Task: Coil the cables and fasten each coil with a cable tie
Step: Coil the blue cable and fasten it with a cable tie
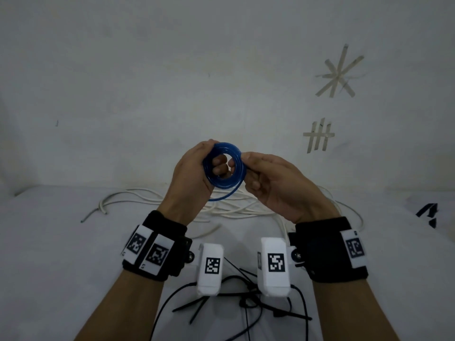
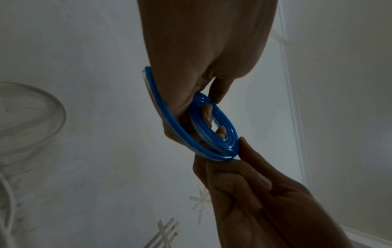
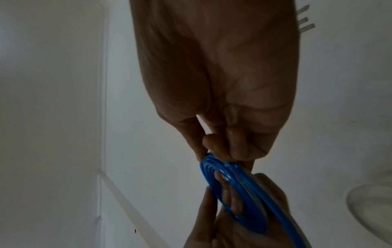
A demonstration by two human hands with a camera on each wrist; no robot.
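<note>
- Hanging in the air between both hands, the blue cable coil (image 1: 224, 166) is wound into several tight rings, held up above the white tabletop (image 1: 61, 254).
- One loose blue strand drops below the coil and runs behind the left hand (image 1: 190, 173), so its free end is hidden.
- That left hand grips the coil's left side; its curled fingers (image 1: 219, 164) show through the middle of the ring.
- The right hand (image 1: 273, 183) pinches the coil's right edge between thumb and forefinger, its other fingers curled under.
- Both wrist views are dim and close, showing little beyond palms and blue rings.
- White cables (image 1: 152, 198) lie loose on the tabletop beneath the hands, partly covered by them.
- Black cable ties (image 1: 194, 303) lie nearer the person, partly hidden behind the wrist cameras (image 1: 210, 269).
- Tape marks (image 1: 338, 75) stick to the wall (image 1: 147, 70).
</note>
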